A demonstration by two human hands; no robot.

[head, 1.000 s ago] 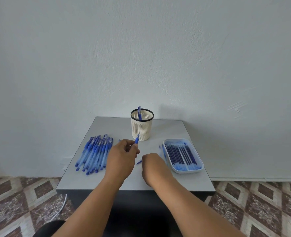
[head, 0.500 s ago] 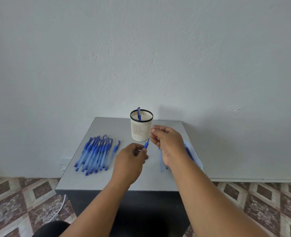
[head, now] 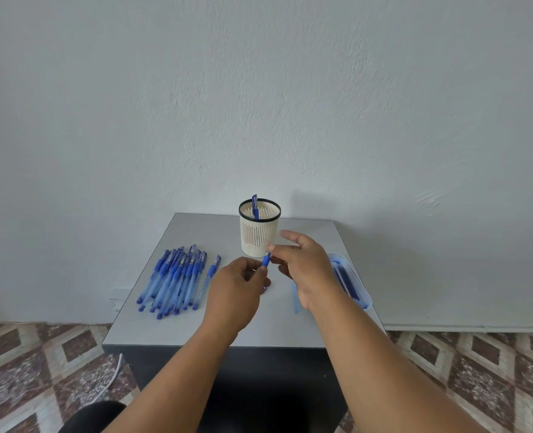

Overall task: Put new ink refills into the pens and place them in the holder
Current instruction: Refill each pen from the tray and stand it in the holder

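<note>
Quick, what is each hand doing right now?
Left hand: grips a blue pen, fingers curled round it.
Right hand: pinches the tip end of the same pen, other fingers spread.

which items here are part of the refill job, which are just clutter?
Job:
- pen held by left hand and right hand
- pile of pens
- tray of refills
- holder, one pen inside
- loose blue piece by the right wrist, likely a pen part

Lying about:
- white cable on the floor
</note>
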